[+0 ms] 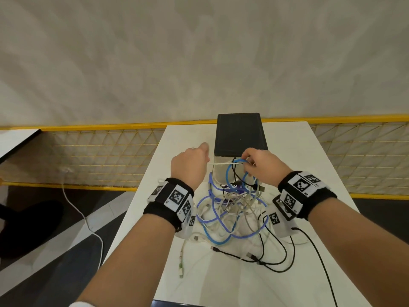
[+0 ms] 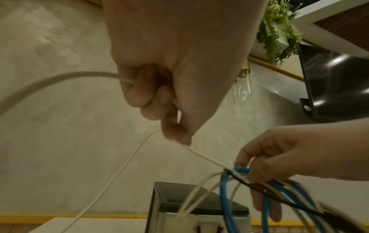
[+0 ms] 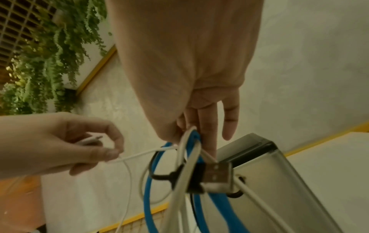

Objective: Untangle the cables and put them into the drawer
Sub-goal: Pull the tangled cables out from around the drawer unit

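White cable, head view: a thin white cable (image 1: 223, 164) runs taut across frame centre between the two raised hands, above the tangle (image 1: 230, 209) on the white table (image 1: 186, 138).
Left hand, head view: left hand (image 1: 190, 165) is fisted round the white cable, left of centre; judged to be drawing that one strand sideways out of the knot.
Right hand, head view: right hand (image 1: 259, 167) pinches a bunch of loops, including a blue cable (image 1: 228, 173), right of centre; judged to be anchoring the rest so only the white strand slides.
Drawer unit, head view: a grey box with a black top (image 1: 240, 131) stands at the table's far end, just behind the hands; drawer front mostly hidden, so open or closed cannot be told.
Loose ends, head view: a black cable (image 1: 276, 260) trails lower right; another white lead (image 1: 81, 216) hangs off the left edge to the floor.
Left wrist view: fingers (image 2: 147, 94) curl tight on the white cable at centre; it exits lower right toward the other hand's bundle.
Right wrist view: thumb and fingers hold white, blue and black loops at centre; a USB plug (image 3: 215, 176) dangles below them.
Status: no cable looks freed yet; none seen in the drawer.
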The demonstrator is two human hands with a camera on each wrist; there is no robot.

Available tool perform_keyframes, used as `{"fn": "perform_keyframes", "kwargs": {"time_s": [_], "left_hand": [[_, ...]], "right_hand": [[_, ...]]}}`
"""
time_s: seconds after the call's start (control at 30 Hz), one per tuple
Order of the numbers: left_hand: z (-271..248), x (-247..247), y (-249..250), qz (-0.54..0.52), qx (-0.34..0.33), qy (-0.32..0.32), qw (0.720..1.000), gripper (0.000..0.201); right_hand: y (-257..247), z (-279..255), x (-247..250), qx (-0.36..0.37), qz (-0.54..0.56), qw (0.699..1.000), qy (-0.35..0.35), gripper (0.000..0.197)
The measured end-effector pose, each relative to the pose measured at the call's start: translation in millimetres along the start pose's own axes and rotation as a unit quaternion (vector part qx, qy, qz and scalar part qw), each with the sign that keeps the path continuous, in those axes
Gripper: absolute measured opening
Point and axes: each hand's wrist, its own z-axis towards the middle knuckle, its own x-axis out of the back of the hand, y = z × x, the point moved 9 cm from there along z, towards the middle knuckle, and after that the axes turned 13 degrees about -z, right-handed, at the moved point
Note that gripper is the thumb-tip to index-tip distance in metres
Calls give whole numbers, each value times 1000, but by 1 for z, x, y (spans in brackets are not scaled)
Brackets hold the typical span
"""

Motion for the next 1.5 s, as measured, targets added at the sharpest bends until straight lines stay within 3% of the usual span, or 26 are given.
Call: {"fn": "perform_keyframes", "kwargs": {"time_s": [0.1, 0.17, 0.3, 0.5, 0.63, 0.8, 0.9, 1.07, 1.2, 1.33, 1.43, 1.5], "left_hand": [[-3, -5, 33, -57, -79, 10, 995, 23], [-4, -22, 49, -64, -107, -26, 992, 27], [0, -49, 43, -65, -70, -92, 991, 23], [4, -47, 54, -81, -108, -44, 990, 24], [13, -44, 58, -22, -110, -49, 992, 18], [15, -41, 53, 26, -116, -58, 991, 16], [12, -32, 55, 23, -119, -37, 992, 20], [12, 2, 37, -25, -68, 42, 996, 20], [8, 30, 19, -42, -41, 106, 993, 26], [1, 63, -4, -100, 36, 186, 977, 24], [7, 69, 7, -122, -14, 166, 978, 21], [10, 68, 29, -154, -71, 146, 975, 17]], "right_hand": [[-11, 2, 0, 13, 8, 1000, 7, 15], [-19, 1, 2, 31, 8, 999, 15, 18], [-17, -5, 0, 34, 29, 999, 2, 23], [-9, -8, -4, 49, 68, 997, -2, 24], [-5, -8, -10, 54, 50, 997, -5, 27], [19, -5, -7, -24, -25, 999, 32, 24], [22, -5, -4, -49, -65, 995, 54, 26], [5, -13, 14, 16, -126, 978, 168, 47], [26, -18, 16, 8, -100, 981, 167, 33], [37, -22, 4, -1, -80, 991, 110, 48], [16, -32, 15, 55, 9, 984, 167, 54], [-7, -33, 26, 90, 56, 971, 216, 38]]}}
